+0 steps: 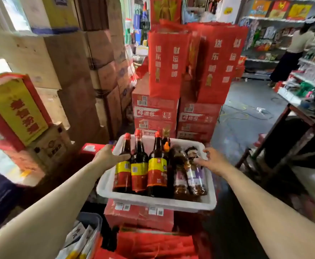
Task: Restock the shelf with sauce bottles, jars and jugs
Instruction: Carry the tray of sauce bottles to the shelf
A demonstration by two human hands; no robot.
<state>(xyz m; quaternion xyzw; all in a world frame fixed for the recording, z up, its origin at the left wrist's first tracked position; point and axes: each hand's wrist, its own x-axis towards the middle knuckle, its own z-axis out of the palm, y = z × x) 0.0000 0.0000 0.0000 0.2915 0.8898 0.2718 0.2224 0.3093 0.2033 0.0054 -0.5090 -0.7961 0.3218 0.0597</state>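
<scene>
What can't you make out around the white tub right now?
Head view only:
- Fourth upright bottle: label hidden behind the front bottles.
- Two lying bottles: labels blurred, unreadable.
- Left hand: fingertips hidden behind the tub rim.
- Right hand: contact with the bottles unclear, blurred.

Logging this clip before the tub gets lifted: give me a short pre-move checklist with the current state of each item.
1. Left hand at the tub's left rim: ok; fingers spread, touching the nearest red-capped bottle, no grip yet.
2. Right hand at the right rim: ok; fingers loosely curled, nothing held.
3. Tall bottles upright: ok; they stand packed together.
4. Purple-label bottles settled: not ok; they lie tilted and could roll.
5. Tub seated flat on the red carton: cannot tell; it overhangs the carton.
6. Aisle floor passable: cannot tell; cords lie there.
</scene>
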